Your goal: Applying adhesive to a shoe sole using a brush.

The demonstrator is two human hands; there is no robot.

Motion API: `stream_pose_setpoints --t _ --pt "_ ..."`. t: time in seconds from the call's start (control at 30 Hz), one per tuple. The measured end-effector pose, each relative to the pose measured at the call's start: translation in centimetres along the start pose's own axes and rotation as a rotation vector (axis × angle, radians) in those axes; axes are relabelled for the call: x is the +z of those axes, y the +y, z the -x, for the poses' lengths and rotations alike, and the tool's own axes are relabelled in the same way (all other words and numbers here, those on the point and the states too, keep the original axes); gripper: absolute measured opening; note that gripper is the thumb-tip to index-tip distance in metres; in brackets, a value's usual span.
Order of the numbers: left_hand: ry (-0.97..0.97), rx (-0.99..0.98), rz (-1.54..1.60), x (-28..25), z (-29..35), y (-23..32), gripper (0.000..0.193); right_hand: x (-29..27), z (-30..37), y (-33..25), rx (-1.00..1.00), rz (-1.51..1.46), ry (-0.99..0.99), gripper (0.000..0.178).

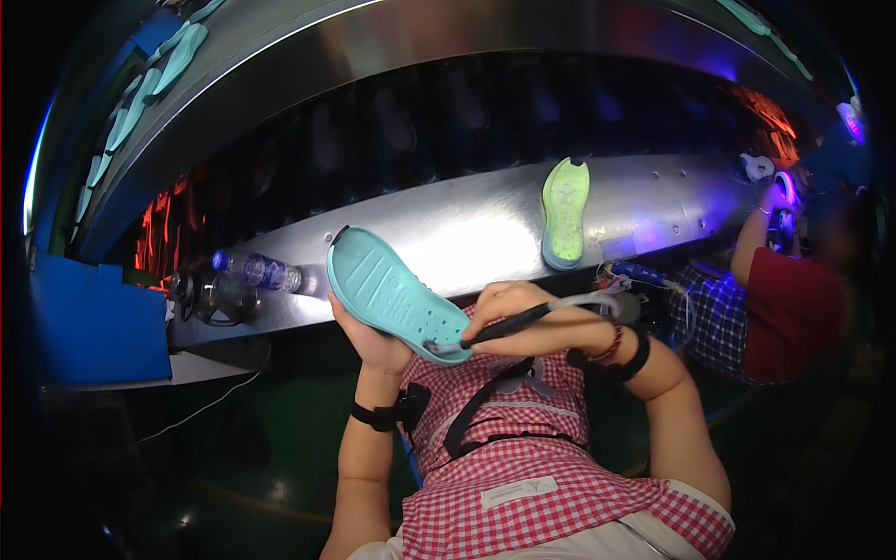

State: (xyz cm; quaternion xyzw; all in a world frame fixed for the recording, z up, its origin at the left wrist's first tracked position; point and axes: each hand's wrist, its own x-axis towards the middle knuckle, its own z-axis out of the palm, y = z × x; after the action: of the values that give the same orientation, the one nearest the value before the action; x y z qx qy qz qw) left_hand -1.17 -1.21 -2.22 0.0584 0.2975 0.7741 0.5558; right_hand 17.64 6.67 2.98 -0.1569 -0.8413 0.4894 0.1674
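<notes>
My left hand (366, 338) holds a teal shoe sole (387, 289) from below and along its left edge, tilted above my lap at the bench's near edge. One end of the sole has a black tab; the other has several small holes. In my right hand (523, 317) is a black-handled brush (509, 326) with a pale hose trailing from its back. Its tip touches the sole near the rim of the holed end. On the bench beyond my right hand lies a second sole (565, 215), yellow-green with a teal rim and a black tab.
A clear plastic bottle (257, 271) lies beside a dark jug (224, 301) on the left of the metal bench (429, 215). Behind runs a dark channel with red-lit strips (163, 229). More teal soles (177, 61) line the upper left. A co-worker in red (793, 313) sits at right.
</notes>
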Motion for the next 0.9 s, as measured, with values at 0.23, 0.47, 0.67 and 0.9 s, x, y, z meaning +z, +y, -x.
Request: stream_pose_setpoints --t 0.23,0.47,0.67,0.9 --pt "-0.032 -0.179 0.320 3.8 2.3 -0.6 0.072 -1.4 -2.1 -2.2 0.038 -0.363 0.330 0.020" --pt "-0.280 -0.079 0.181 4.8 2.2 0.4 0.074 -2.0 -0.4 -4.5 -0.006 -0.612 0.202 0.018" --pt "-0.205 0.048 0.069 4.0 1.0 1.1 0.082 -1.8 -0.4 -3.5 -0.289 -0.317 0.036 0.020" --pt "-0.345 0.299 0.090 4.1 0.4 2.2 0.088 -1.0 0.5 -2.3 -0.300 -0.217 0.163 0.024"
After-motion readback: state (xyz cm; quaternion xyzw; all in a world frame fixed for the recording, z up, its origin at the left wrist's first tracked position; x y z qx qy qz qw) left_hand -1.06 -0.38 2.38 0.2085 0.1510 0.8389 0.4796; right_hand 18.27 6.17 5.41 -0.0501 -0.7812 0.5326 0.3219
